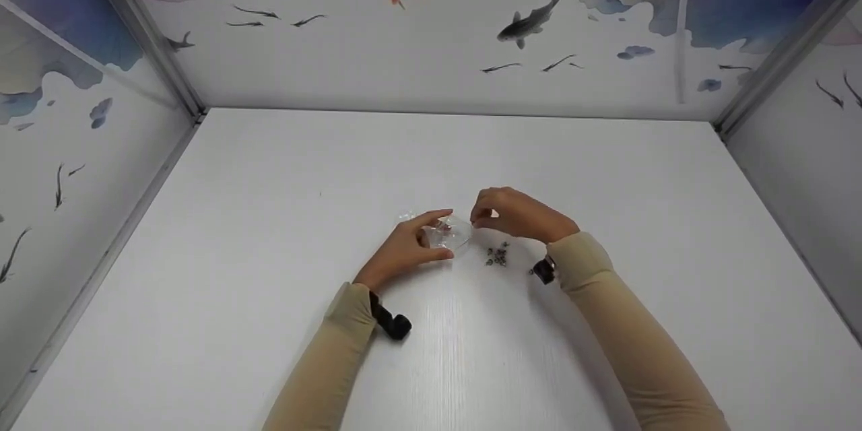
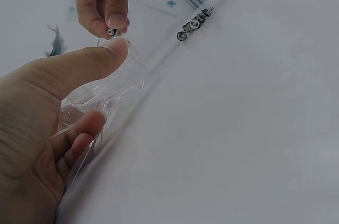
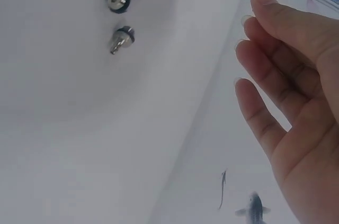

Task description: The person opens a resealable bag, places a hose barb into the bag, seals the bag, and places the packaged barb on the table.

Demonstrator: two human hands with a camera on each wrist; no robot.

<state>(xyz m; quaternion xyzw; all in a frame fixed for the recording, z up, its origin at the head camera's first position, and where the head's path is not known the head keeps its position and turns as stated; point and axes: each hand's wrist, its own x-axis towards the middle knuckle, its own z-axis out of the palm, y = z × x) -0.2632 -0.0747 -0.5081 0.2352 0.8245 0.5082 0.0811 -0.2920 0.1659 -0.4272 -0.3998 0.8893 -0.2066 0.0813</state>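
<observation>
My left hand (image 1: 404,246) holds a clear plastic bag (image 1: 452,236), thumb and fingers apart on either side of it. A few small pieces show faintly through the plastic in the head view. At the bag's right edge, my right hand (image 1: 515,213) pinches a small metal fitting (image 2: 111,32) between thumb and fingertips, just above the left thumb. A red line runs along the bag's edge in the right wrist view. Below the right hand lies a small pile of metal fittings (image 1: 497,254) with dark rings; one fitting (image 3: 122,38) sits slightly apart from the others there.
Both hands work over a white tabletop (image 1: 303,168). White panels painted with fish (image 1: 532,20) enclose its back and sides, joined by grey metal posts (image 1: 155,34). A black wrist camera (image 1: 397,326) is strapped to the left wrist, another (image 1: 543,271) to the right.
</observation>
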